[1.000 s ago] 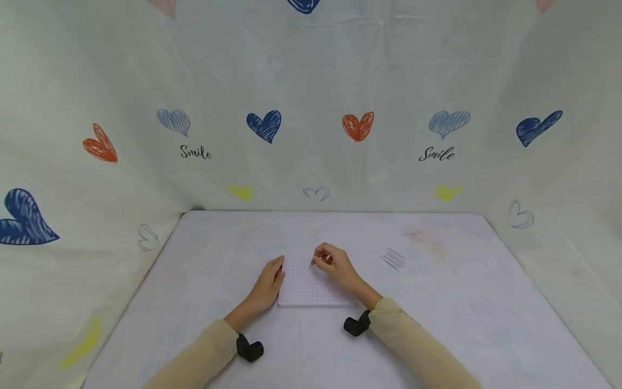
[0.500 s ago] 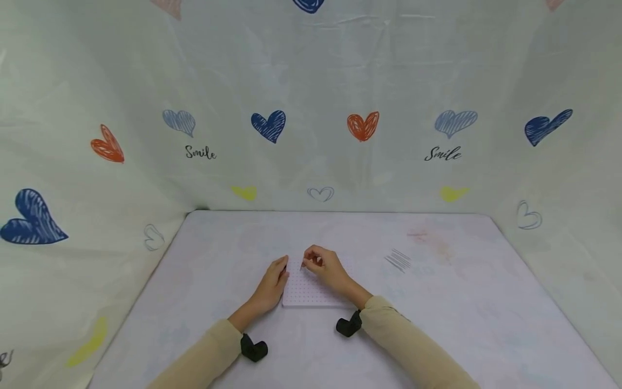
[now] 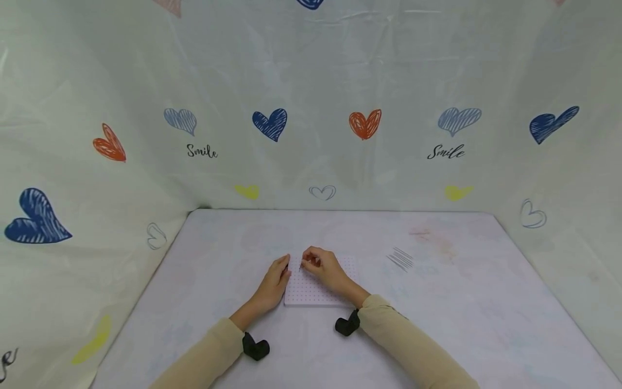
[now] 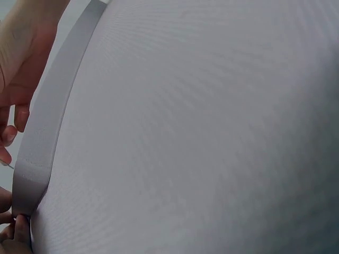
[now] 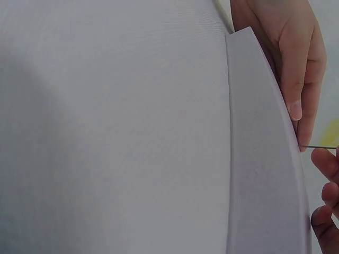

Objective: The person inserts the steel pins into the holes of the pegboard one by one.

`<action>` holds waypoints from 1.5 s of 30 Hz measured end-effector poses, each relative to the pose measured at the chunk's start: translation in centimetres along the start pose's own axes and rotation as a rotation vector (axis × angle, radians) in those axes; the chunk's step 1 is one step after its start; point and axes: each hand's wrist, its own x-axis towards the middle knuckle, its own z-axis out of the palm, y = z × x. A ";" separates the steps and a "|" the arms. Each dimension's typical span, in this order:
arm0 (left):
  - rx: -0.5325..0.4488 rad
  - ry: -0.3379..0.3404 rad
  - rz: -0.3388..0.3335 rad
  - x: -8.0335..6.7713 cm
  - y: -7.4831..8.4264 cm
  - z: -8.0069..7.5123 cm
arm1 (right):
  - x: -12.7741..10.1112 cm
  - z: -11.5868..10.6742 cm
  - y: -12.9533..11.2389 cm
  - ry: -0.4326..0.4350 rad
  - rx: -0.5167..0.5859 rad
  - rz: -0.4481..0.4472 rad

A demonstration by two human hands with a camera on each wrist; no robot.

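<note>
A pale square pegboard [image 3: 318,286], dotted with a grid of small holes, lies flat on the table. My left hand [image 3: 272,281] rests against its left edge, thumb and fingers mostly straight along the side. My right hand [image 3: 325,269] is over the board's upper left part and pinches a thin metal rod [image 5: 320,147] between thumb and fingertips. The rod's lower tip is right at the board's surface. In the left wrist view the board's side wall [image 4: 45,121] stands between the camera and the right hand's fingertips.
Several thin metal rods [image 3: 400,259] lie side by side on the white table [image 3: 466,313], right of the board. A curtain [image 3: 311,70] printed with hearts hangs behind and beside the table. Black wrist cameras sit at both cuffs.
My right hand has moved left across the board with the rod, toward the left hand, and then nearly stopped. The left hand keeps its place at the board's edge. The view has shifted slightly.
</note>
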 end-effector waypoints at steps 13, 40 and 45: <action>-0.018 -0.004 -0.006 -0.2 0.1 -0.1 | 0.0 0.4 -0.2 -0.028 -0.105 -0.024; 0.015 -0.006 -0.014 0.1 0.1 -0.1 | 0.0 -1.4 0.4 0.030 -0.007 0.071; 0.013 -0.007 -0.025 0.0 0.1 0.0 | -0.1 -2.4 0.6 0.080 0.008 0.130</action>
